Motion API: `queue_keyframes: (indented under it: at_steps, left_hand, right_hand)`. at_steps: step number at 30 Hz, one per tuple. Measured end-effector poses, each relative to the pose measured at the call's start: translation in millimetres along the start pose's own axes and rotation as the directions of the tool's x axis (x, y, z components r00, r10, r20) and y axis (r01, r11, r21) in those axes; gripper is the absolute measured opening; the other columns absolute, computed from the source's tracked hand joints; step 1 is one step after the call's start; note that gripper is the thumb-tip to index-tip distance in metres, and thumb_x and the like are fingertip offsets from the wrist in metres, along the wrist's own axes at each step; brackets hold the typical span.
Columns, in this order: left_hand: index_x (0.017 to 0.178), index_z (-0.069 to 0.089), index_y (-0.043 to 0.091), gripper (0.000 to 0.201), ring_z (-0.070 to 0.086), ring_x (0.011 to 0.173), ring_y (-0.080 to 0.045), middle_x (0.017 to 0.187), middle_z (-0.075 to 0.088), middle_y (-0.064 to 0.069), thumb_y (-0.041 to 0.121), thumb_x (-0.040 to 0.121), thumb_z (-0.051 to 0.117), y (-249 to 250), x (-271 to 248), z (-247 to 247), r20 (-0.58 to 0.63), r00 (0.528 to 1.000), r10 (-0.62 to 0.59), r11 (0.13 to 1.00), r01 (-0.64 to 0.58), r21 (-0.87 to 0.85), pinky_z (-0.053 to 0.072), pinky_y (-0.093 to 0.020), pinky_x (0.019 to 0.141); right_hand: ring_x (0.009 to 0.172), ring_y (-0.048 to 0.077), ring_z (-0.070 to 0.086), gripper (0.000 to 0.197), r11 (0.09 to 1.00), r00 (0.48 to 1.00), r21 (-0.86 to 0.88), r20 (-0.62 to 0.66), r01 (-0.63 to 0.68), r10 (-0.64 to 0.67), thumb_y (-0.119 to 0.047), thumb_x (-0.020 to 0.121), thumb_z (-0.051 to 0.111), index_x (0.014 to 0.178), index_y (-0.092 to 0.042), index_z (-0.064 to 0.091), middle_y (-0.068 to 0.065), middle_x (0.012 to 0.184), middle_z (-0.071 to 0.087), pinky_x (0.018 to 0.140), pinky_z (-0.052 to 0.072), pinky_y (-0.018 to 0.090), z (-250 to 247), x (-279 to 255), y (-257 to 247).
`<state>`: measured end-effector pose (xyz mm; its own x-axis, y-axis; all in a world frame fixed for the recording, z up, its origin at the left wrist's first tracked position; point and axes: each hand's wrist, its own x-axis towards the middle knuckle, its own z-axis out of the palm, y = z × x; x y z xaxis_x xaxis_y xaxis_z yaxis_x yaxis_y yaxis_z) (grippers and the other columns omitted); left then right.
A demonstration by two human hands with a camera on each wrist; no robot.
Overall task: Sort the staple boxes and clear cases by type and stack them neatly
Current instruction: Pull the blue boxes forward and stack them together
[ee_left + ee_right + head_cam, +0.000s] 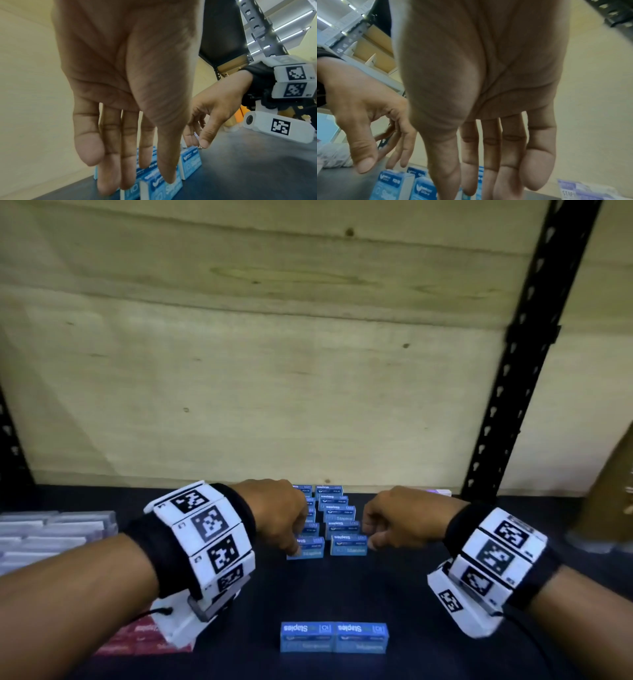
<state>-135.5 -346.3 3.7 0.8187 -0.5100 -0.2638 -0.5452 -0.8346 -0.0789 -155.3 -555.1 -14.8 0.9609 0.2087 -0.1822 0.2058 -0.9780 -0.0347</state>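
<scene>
Two rows of blue staple boxes (337,529) run back toward the plywood wall on the dark shelf. My left hand (297,539) reaches down onto the left row with straight fingers, and its thumb touches the front left box (308,547). My right hand (368,534) hangs at the right row's outer side, its thumb beside the front right box (348,545). In the left wrist view my left hand's fingers (109,175) are extended over the boxes (190,162). In the right wrist view the right hand's fingers (489,169) are likewise straight above the boxes (392,186). Neither hand grips anything.
Two more blue staple boxes (334,637) lie side by side near the front edge. Clear cases (51,535) are stacked at the left. Red boxes (137,642) sit under my left wrist. A pale purple box (438,492) lies by the black upright (507,392).
</scene>
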Motion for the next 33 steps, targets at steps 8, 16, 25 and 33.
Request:
queue_keyframes:
  at_steps: [8,16,25,33]
  left_hand:
    - [0.111,0.069,0.014,0.026,0.056,0.086,-0.019,0.112,0.067,-0.004,0.032,0.091,0.067,7,10,7,0.021,1.000,0.015,0.994,-0.017,0.112,0.048,-0.034,0.076]
    - [0.104,0.069,0.023,0.018,0.054,0.076,-0.013,0.088,0.062,0.007,0.033,0.089,0.067,6,-20,10,0.013,0.994,0.111,0.988,-0.112,0.109,0.041,-0.023,0.067]
    - [0.096,0.065,0.031,0.013,0.061,0.079,-0.009,0.072,0.054,0.020,0.041,0.089,0.065,0,-60,25,0.046,0.985,0.167,0.984,-0.170,0.050,0.055,-0.032,0.080]
    - [0.090,0.061,0.035,0.009,0.056,0.068,-0.002,0.074,0.057,0.021,0.044,0.089,0.063,-3,-73,27,0.044,0.985,0.167,0.986,-0.168,0.018,0.053,-0.027,0.073]
  right_hand:
    - [0.083,0.013,0.056,0.011,0.995,0.999,-0.082,0.011,0.050,-0.049,-0.032,0.088,0.071,0.094,-0.025,0.065,-0.009,0.086,0.061,0.073,0.042,0.024,-1,5,-10]
    - [0.063,-0.001,0.057,0.014,0.994,0.994,0.013,0.024,0.106,-0.106,-0.038,0.085,0.073,0.090,-0.025,0.071,-0.013,0.075,0.067,0.062,0.044,0.015,7,-33,-13]
    - [0.059,-0.003,0.056,0.015,0.987,0.989,0.081,0.040,0.136,-0.139,-0.038,0.087,0.070,0.091,-0.024,0.070,-0.015,0.064,0.062,0.057,0.041,0.011,16,-76,-21]
    - [0.068,0.003,0.065,0.014,0.988,0.989,0.135,0.110,0.080,-0.095,-0.038,0.087,0.071,0.093,-0.026,0.069,-0.012,0.081,0.072,0.064,0.051,0.020,16,-86,-19]
